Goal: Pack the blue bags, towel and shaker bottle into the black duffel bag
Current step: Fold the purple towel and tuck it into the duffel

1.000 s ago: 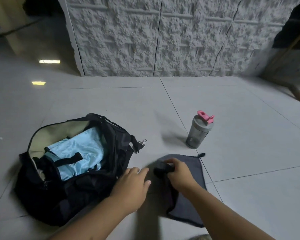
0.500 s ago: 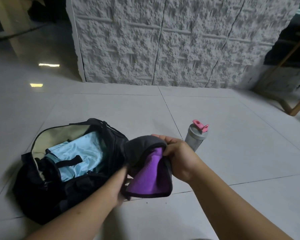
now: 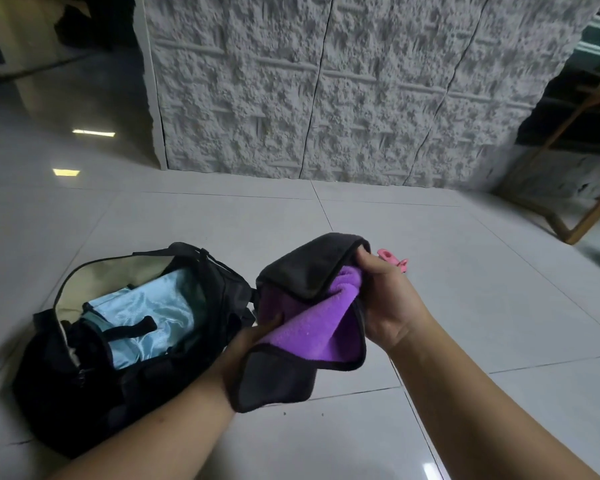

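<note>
One towel [image 3: 312,317], one duffel bag [image 3: 84,393], one blue bag [image 3: 142,317] visible inside the duffel bag, one pink bottle lid [image 3: 394,259] beyond it, two hands.

Bare left hand [image 3: 253,344] and right hand [image 3: 387,303]; forearms uncovered, without sleeves, rings, or wristwear.

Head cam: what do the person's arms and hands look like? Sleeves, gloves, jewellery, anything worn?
Both forearms are bare to the frame edge: no sleeves in view. Left hand and right hand have no gloves. No watch, bracelet or ring visible, though the towel covers most of the left fingers.
</note>
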The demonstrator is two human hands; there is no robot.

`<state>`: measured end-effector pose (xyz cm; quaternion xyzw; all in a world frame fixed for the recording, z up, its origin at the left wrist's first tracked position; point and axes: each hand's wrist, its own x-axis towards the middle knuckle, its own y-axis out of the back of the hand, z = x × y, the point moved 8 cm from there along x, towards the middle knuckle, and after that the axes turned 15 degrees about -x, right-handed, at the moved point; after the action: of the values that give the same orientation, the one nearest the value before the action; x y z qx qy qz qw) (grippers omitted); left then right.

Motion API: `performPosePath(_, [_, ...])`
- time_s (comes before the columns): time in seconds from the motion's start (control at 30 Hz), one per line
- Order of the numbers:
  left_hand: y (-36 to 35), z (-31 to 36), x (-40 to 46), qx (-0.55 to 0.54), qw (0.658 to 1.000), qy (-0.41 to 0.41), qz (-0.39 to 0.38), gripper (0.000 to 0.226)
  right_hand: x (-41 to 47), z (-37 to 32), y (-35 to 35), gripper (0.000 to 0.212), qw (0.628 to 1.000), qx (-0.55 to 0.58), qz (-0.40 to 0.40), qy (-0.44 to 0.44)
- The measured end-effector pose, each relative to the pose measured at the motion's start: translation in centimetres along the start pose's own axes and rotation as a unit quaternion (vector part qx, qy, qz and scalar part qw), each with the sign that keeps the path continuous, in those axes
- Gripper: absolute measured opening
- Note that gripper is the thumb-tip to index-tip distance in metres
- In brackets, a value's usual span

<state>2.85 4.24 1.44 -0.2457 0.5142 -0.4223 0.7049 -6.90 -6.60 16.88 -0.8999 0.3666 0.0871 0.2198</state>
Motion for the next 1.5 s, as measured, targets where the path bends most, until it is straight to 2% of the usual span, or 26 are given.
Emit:
performPosePath(0.07, [-0.8,0.7,-0.5,0.063,0.998,-0.009,0.017,0.031,0.1,0.0,1.4,0.049,0.998,-0.043,0.053,-0.006])
performPosePath(0.13, [-0.6,2.5,-0.8,0.117,0.991,-0.032,0.063,0.025,0.9,0.4,3.7,0.038,0.992,-0.074,0.102,-0.018])
performPosePath(0.27, [-0.7,6.9,-2.1,0.205,0.97,-0.098,0.089,0.032,2.1,1.6,6.9,0.036,0.976,-0.116,0.178,-0.05])
performPosePath(0.37, [-0.3,9.0,-3.3,0.241,0.959,-0.094,0.118,0.028,2.2,2.9,8.2,0.036,0.962,-0.156,0.205,-0.094])
performPosePath(0.43, [0.0,9.3,-3.7,0.23,0.963,-0.067,0.12,0.031,2.0,3.8,8.4,0.032,0.957,-0.172,0.204,-0.116])
performPosePath(0.5, [0.3,9.5,-4.0,0.168,0.979,-0.05,0.106,0.042,1.8,4.3,8.6,0.03,0.957,-0.161,0.212,-0.118])
performPosePath(0.6, [-0.8,10.0,-4.5,0.039,0.995,-0.081,0.03,0.046,1.6,4.9,9.0,0.029,0.96,-0.133,0.215,-0.122])
performPosePath(0.63, [-1.2,10.1,-4.6,0.026,0.995,-0.093,0.009,0.047,1.7,5.1,9.3,0.03,0.96,-0.128,0.215,-0.127])
performPosePath(0.73, [-1.6,9.0,-4.2,0.089,0.992,-0.09,-0.005,0.034,1.8,5.9,9.7,0.024,0.963,-0.109,0.206,-0.138])
performPosePath(0.87, [-0.6,8.9,-3.6,0.209,0.968,-0.126,0.066,0.025,1.8,6.2,10.3,0.021,0.961,-0.098,0.22,-0.137])
performPosePath(1.0, [0.9,10.9,-3.4,0.223,0.946,-0.198,0.124,0.029,2.1,6.0,11.1,0.032,0.96,-0.097,0.237,-0.114])
performPosePath(1.2, [0.5,12.0,-4.1,0.225,0.93,-0.26,0.129,0.029,2.6,6.1,10.7,0.032,0.97,-0.084,0.211,-0.089])
performPosePath(1.33, [0.0,12.6,-5.0,0.24,0.912,-0.302,0.139,0.023,2.4,5.5,10.5,0.034,0.968,-0.128,0.194,-0.09])
performPosePath(1.5, [-1.0,13.3,-6.2,0.261,0.885,-0.363,0.131,0.028,1.6,4.9,11.4,0.029,0.962,-0.16,0.197,-0.101])
